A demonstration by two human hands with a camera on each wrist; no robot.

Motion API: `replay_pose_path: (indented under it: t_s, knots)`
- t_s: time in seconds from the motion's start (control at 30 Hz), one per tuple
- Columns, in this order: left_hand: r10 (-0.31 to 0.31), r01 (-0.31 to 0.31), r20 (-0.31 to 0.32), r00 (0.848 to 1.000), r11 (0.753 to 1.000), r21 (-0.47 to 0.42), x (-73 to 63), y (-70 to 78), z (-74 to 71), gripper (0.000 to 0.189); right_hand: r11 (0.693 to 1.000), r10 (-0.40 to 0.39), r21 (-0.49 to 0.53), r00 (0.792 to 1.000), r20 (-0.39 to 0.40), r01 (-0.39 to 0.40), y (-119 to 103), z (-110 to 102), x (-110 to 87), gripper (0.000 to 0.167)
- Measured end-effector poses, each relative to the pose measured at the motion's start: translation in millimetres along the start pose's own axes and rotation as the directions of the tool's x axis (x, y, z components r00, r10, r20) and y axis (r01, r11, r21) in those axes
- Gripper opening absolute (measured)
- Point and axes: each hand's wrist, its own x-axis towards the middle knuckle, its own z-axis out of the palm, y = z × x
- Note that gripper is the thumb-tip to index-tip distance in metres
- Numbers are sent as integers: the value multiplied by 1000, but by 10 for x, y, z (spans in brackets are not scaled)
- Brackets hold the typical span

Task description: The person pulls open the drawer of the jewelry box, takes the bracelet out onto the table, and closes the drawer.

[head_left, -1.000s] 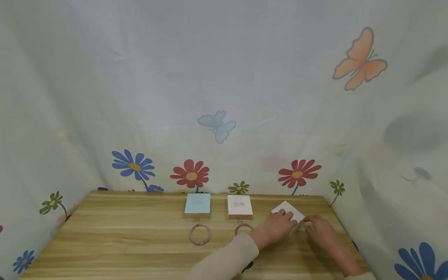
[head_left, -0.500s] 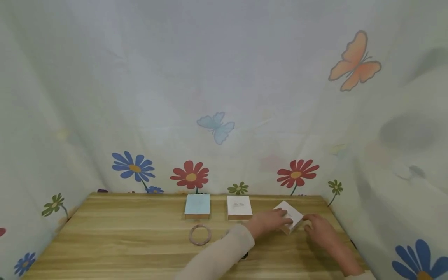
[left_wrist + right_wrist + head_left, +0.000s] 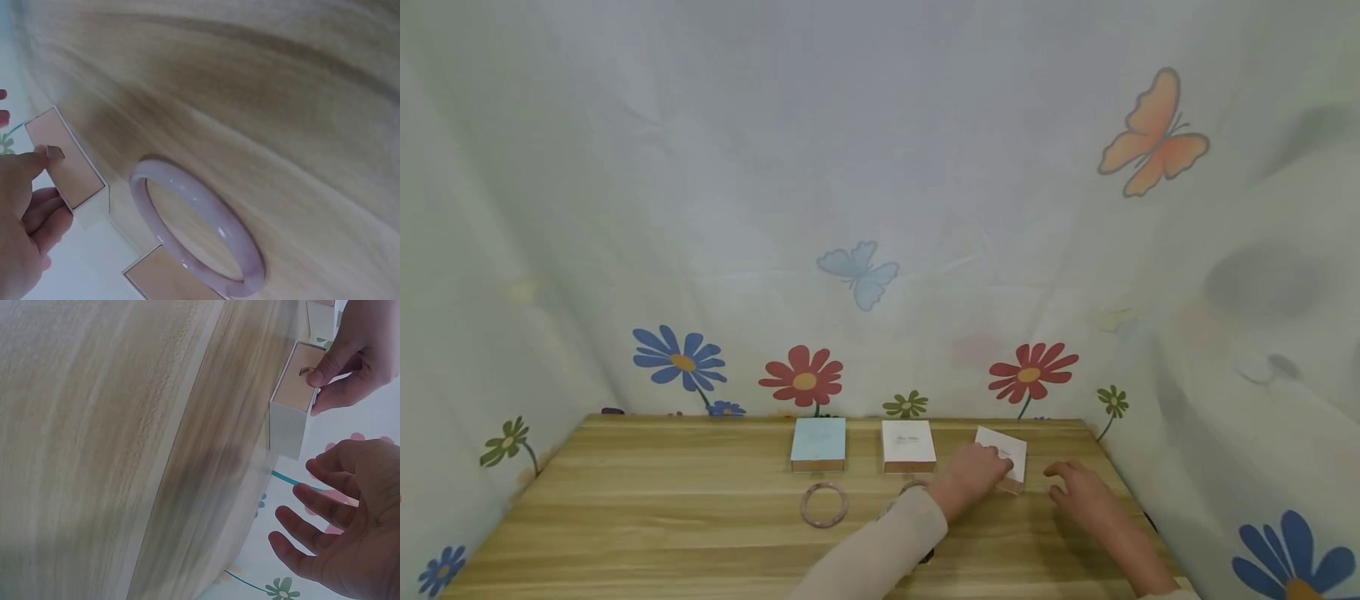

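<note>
White box (image 3: 1015,452), faint lettering (image 3: 1004,452), peach end (image 3: 77,171), small tab (image 3: 56,152)

ok the colours in here are kinda cute. The wood table (image 3: 647,500) is yellowish tan with streaky brown grain. There's a pale blue box (image 3: 818,438), a white box (image 3: 908,437) with dark lettering on top, and an angled box (image 3: 1009,443) that's also white with greyish print, plus a peachy-tan end and a little brown tab (image 3: 55,152). The bangle (image 3: 823,524) by the blue one is pale pinkish lilac. Sleeve (image 3: 880,546) is plain cream. Backdrop (image 3: 737,167) is greyish white, printed with a grey-outlined orange butterfly (image 3: 1153,146), a faded blue butterfly (image 3: 859,271), red flowers (image 3: 805,381) and blue flowers (image 3: 682,362) with orangey-yellow centres, and small green flowers (image 3: 906,406).
</note>
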Motion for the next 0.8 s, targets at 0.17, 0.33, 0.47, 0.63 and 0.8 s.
replay_pose_path:
  t_s: [0.17, 0.33, 0.47, 0.63, 0.8]
  knots:
    - [44, -44, 31, 999, 999, -23, 18, -84, -70, 11, 1000, -13, 13, 1000, 3, 13, -24, -2, -4, 20]
    - [95, -88, 72, 993, 992, -92, 31, -278, -69, 18, 1000, 5, 17, 1000, 4, -5, -13, 20, -10, 20]
    - [139, -123, 118, 983, 984, -132, -3, -442, 53, 30, 1000, -6, 22, 1000, 16, 6, -9, 52, 2, 20]
    - [239, -237, 79, 968, 971, -42, -8, -527, 163, 34, 1000, -3, 22, 1000, 19, 3, -4, 72, 0, 19]
    - [204, -196, 59, 977, 972, -128, -15, -502, 120, 26, 999, -35, 26, 999, -9, 36, 11, 75, 3, 20]
